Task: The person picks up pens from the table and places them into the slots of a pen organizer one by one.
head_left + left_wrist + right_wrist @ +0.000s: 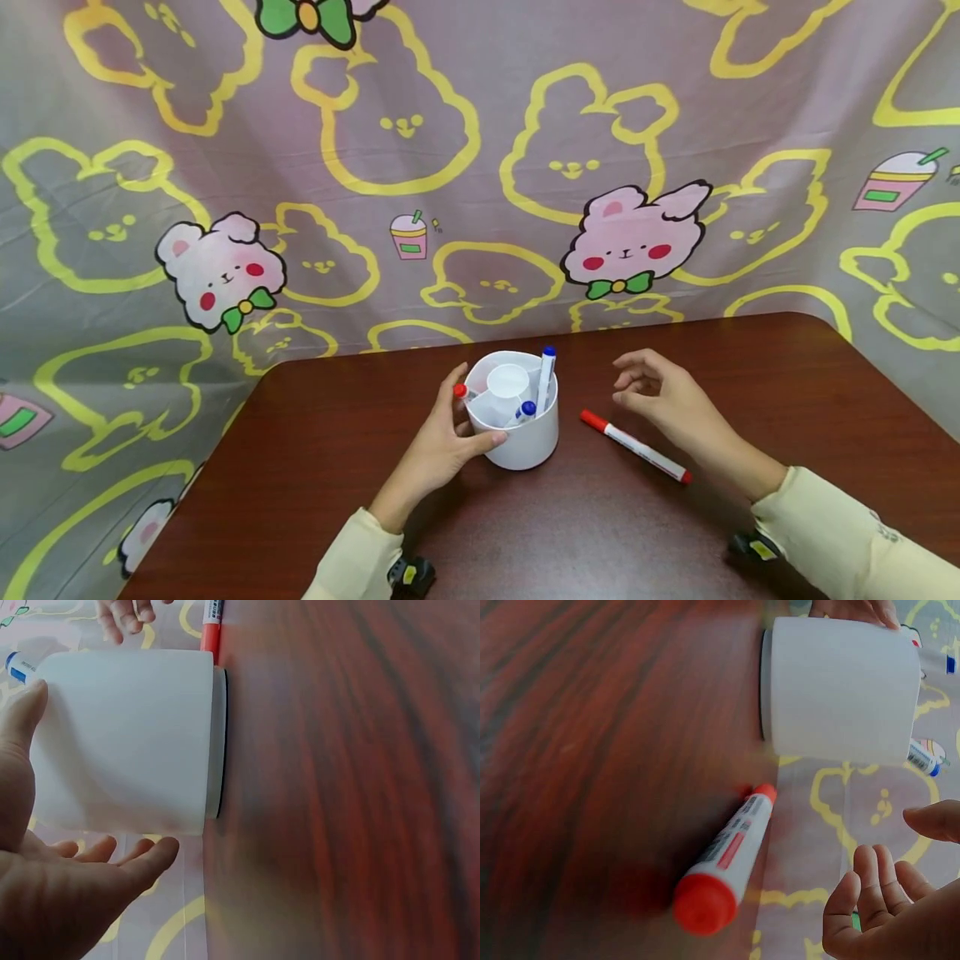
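A white round pen holder point(528, 446) with several compartments stands on the table. My left hand point(438, 442) holds it from the left, thumb at the near rim and fingers along its far left side. Two blue-capped markers, one upright point(547, 379) and one leaning low point(527, 409), sit in it. A red-tipped pen point(461, 390) pokes out beside my left fingers. To the right lies a red-capped whiteboard marker point(637, 448), slanting across the tabletop. Above and right of this marker hovers my right hand point(671, 404), fingers loosely bent and nothing between them.
The dark reddish-brown wooden table point(315, 483) has a rounded far right corner. Right behind its back edge hangs a grey-pink curtain point(480, 200) printed with cartoon bears and rabbits. Both sleeves carry a small black device near the wrist.
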Tool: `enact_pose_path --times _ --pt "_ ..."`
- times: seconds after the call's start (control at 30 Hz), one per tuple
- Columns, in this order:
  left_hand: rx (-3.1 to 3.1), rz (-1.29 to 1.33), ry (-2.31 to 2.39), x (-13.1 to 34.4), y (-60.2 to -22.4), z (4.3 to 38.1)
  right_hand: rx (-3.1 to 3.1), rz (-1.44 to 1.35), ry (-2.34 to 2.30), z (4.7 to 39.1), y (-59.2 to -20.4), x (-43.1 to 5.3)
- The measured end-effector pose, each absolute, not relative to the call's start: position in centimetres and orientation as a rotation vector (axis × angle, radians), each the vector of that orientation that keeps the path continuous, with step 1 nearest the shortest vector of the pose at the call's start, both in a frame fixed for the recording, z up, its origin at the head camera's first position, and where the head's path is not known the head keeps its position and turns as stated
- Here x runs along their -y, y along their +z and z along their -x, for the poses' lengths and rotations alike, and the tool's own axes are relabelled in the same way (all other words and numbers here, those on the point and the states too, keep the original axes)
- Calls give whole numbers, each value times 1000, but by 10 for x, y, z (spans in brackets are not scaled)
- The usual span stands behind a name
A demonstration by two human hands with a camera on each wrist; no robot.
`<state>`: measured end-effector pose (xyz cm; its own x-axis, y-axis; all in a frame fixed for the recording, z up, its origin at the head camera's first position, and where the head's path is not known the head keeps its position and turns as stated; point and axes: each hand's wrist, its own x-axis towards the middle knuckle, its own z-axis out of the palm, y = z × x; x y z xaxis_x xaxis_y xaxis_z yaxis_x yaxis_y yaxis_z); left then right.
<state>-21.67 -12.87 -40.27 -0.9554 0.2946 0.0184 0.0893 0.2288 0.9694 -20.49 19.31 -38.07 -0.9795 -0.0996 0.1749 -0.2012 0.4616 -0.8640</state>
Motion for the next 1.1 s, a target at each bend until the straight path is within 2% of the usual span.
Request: enact_pose_path --times 0.77,1.1 --pt "-2334 -434 1842 143 -405 214 2699 -257 1583 176 -407 -220" --pt "-2323 -473 1799 138 -404 215 2774 -275 1625 175 -413 -222"
